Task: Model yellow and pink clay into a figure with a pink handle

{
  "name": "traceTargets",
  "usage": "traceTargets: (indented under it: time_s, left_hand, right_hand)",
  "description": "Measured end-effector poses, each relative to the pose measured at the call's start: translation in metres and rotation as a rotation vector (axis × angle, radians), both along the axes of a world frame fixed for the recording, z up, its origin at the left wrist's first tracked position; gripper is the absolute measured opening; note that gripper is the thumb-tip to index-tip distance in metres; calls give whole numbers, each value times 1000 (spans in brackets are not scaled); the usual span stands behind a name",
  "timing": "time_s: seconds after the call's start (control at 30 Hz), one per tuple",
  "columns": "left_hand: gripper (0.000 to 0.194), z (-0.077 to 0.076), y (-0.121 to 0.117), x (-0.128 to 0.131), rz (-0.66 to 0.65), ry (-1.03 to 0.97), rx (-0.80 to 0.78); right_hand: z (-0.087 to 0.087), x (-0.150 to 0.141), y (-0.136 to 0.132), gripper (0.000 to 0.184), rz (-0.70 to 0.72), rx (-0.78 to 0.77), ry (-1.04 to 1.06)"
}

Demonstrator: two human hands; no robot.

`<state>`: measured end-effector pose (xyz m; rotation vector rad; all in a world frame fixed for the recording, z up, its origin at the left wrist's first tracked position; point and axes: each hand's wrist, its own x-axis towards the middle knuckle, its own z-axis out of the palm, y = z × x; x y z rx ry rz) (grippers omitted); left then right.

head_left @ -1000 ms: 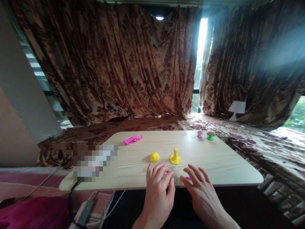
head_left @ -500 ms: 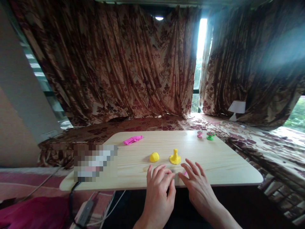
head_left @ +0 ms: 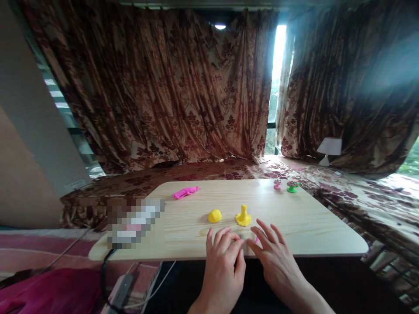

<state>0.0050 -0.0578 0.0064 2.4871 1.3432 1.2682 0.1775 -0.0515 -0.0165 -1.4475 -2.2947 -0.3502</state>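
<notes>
My left hand (head_left: 225, 261) is at the table's near edge, fingers loosely bent and apart, thumb tip close to the index finger; nothing shows in it. Beside it, my right hand (head_left: 275, 253) has its fingers spread over the tabletop. A small pink piece (head_left: 256, 240), clay-like, shows between its thumb and index finger, partly hidden; whether it is pinched or lies on the table I cannot make out. Just beyond the hands sit a yellow clay lump (head_left: 214, 216) and a yellow clay piece (head_left: 243, 217) with an upright stem on a wide, uneven base.
On the pale wooden table (head_left: 314, 231), a bright pink clay strip (head_left: 185, 192) lies far left. A pink figure (head_left: 277, 184) and a green one (head_left: 292, 187) stand far right. A blurred-out object (head_left: 135, 224) lies at left. Behind are a lamp (head_left: 329, 147) and patterned curtains (head_left: 196, 87).
The whole view has shifted slightly, so everything appears a little further right. Both hands keep nearly the same pose beside the yellow pieces.
</notes>
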Motion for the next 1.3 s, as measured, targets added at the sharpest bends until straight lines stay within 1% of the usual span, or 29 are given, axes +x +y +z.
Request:
traceTargets:
  time_s: [0.13, 0.2, 0.27, 0.43, 0.53, 0.6, 0.77, 0.83, 0.93, 0.97, 1.07, 1.13, 1.2, 1.3]
  left_hand:
    - [27, -4, 1, 6, -27, 61, -52]
    - [24, -6, 2, 12, -47, 83, -68]
    - [22, -7, 4, 16, -57, 91, -71]
    - [20, -7, 13, 20, -42, 88, -59]
    - [19, -7, 16, 22, -41, 84, -53]
    - [19, -7, 17, 23, -44, 81, -49]
    - [20, -7, 16, 25, -38, 80, -38]
    - [19, -7, 16, 26, -34, 85, -33]
    - [19, -6, 17, 26, -28, 97, -25]
    - [19, -5, 18, 26, -28, 103, -24]
    - [19, -2, 23, 26, -38, 127, -19]
    - [20, 1, 26, 26, -48, 143, -17]
    - [23, 3, 27, 25, -58, 158, -18]
    - [28, 4, 23, 26, -60, 173, -24]
  right_hand:
    - [-5, 11, -12, 51, 17, -2, 6]
    - [-4, 16, -17, 60, 27, -35, 30]
    - [1, 16, -19, 64, 45, -87, 87]
    - [17, 12, -17, 60, 130, -171, 220]
    - [18, 18, -15, 58, 148, -164, 252]
    - [15, 28, -12, 49, 124, -142, 268]
    - [6, 52, -7, 20, 39, -114, 293]
    - [7, 53, -9, 13, 39, -123, 288]
    - [15, 48, -10, 7, 43, -132, 280]
    - [19, 46, -9, 6, 45, -135, 277]
    - [30, 45, -3, 15, 54, -146, 259]
    - [34, 46, 2, 18, 62, -150, 242]
    - [33, 46, 4, 21, 72, -152, 228]
    - [27, 47, 4, 28, 80, -155, 227]
